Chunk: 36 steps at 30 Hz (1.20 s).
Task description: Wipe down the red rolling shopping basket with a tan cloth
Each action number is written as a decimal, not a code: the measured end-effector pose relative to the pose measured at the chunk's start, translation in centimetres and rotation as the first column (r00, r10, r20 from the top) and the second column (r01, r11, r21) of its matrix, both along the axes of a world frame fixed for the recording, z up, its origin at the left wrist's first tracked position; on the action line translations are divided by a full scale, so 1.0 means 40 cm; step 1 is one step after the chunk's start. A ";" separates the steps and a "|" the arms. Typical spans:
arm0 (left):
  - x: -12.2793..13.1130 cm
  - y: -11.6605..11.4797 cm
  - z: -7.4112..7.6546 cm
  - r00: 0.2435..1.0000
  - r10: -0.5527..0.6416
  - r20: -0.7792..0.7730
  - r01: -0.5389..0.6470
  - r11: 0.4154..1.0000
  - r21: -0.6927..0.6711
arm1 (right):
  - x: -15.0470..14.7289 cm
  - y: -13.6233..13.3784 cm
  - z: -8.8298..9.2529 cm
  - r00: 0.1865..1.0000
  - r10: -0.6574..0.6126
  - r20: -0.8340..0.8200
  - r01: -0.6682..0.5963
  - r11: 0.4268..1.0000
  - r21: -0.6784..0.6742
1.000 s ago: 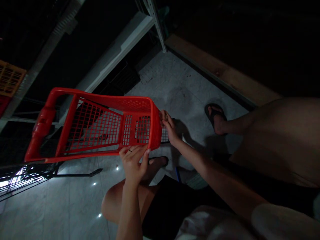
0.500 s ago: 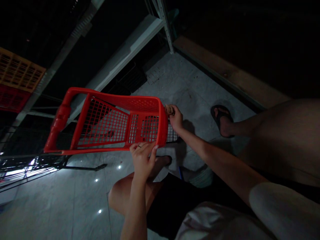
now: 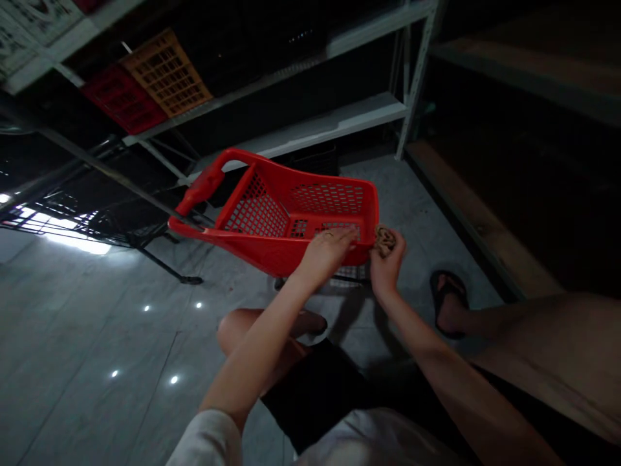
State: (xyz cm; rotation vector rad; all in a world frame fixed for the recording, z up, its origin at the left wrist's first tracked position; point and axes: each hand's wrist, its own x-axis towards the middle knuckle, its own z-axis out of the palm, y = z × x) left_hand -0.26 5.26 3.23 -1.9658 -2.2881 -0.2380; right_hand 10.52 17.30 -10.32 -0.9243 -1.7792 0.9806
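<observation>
A red plastic shopping cart [image 3: 272, 255] with a mesh basket stands before me, its handle to the left. My left hand [image 3: 327, 251] lies over the near rim at the right end, fingers reaching inward and gripping the edge; the thumb is hidden. In my right hand [image 3: 388, 262] is a bunched brown patterned cloth [image 3: 385, 241], pressed to the outside of the cart's right-end corner. Part of the cloth is covered by my fingers.
White metal shelving [image 3: 369, 115] runs behind the cart. An orange crate [image 3: 169, 74] and a red crate [image 3: 123, 100] sit on it. At left is a black metal frame [image 3: 155, 259]; at right, a low wooden ledge [image 3: 478, 223]. My sandalled foot [image 3: 449, 304] rests on the tiled floor.
The view has turned, so the cart appears further right and less tilted. My left hand has shifted along the rim toward the right-end corner. My right hand still has the cloth against that end.
</observation>
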 end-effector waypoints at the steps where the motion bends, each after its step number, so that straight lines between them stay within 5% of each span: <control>1: -0.041 -0.056 0.013 0.998 0.054 -0.030 -0.052 0.997 0.052 | -0.001 0.013 0.018 1.000 -0.014 0.010 0.013 1.000 0.028; 6: -0.249 -0.341 0.047 0.899 0.412 -0.146 -0.378 0.901 0.213 | 0.007 0.019 0.074 0.985 0.013 0.173 -0.051 0.975 0.218; 10: -0.305 -0.424 0.040 0.865 0.474 -0.162 -0.446 0.876 0.185 | -0.005 -0.020 0.127 0.925 0.078 0.372 -0.246 0.868 0.430; 14: -0.291 -0.414 0.030 0.854 0.495 -0.162 -0.470 0.866 0.173 | -0.074 -0.110 0.202 0.827 0.207 0.523 -0.477 0.750 0.458; 19: -0.260 -0.386 0.024 0.863 0.480 -0.158 -0.457 0.875 0.161 | -0.239 -0.271 0.280 0.791 0.383 0.478 -0.560 0.768 0.311; 22: -0.244 -0.367 0.024 0.876 0.451 -0.170 -0.433 0.891 0.133 | -0.313 -0.312 0.306 0.763 0.547 0.345 -0.623 0.766 0.162; 27: -0.205 -0.345 0.038 0.896 0.411 -0.169 -0.398 0.911 0.111 | -0.249 -0.205 0.289 0.703 0.642 0.305 -0.703 0.692 0.163; 30: -0.150 -0.310 0.049 0.913 0.382 -0.143 -0.368 0.923 0.113 | -0.144 -0.106 0.259 0.745 0.562 0.359 -0.647 0.741 0.182; 33: -0.071 -0.226 0.054 0.968 0.226 -0.109 -0.217 0.972 0.085 | -0.073 -0.046 0.240 0.774 0.582 0.248 -0.613 0.788 0.065; 36: 0.006 -0.125 0.050 0.986 0.137 -0.092 -0.130 0.988 0.077 | -0.039 -0.030 0.244 0.727 0.686 0.024 -0.684 0.727 -0.050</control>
